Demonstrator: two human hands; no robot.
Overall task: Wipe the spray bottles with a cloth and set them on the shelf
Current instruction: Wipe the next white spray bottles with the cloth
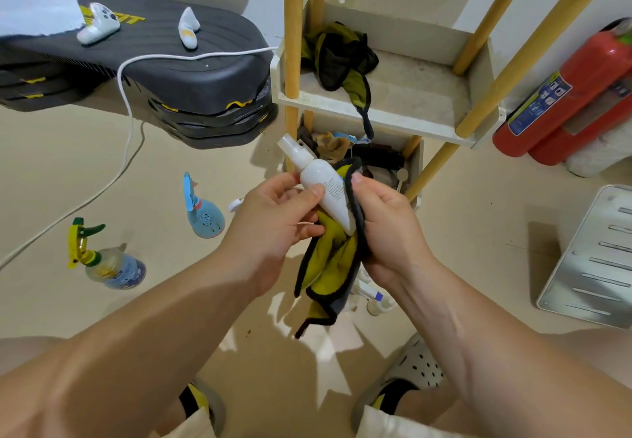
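Holding a white spray bottle [325, 184] in both hands above the floor [136, 181], just in front of the shelf [376, 114].
The left hand [273, 218] grips the bottle's middle between thumb and curled fingers, nozzle tilted up toward the shelf. The right hand [386, 229] clasps a yellow-green cloth [328, 259] with black edging around the bottle's base, its loose end hanging below. On the floor to the left stand a blue spray bottle [203, 211] and, nearer the person, a clear spray bottle [109, 263] with a yellow-green trigger. A second crumpled cloth [338, 57] lies at the left edge of the shelf's upper tier.
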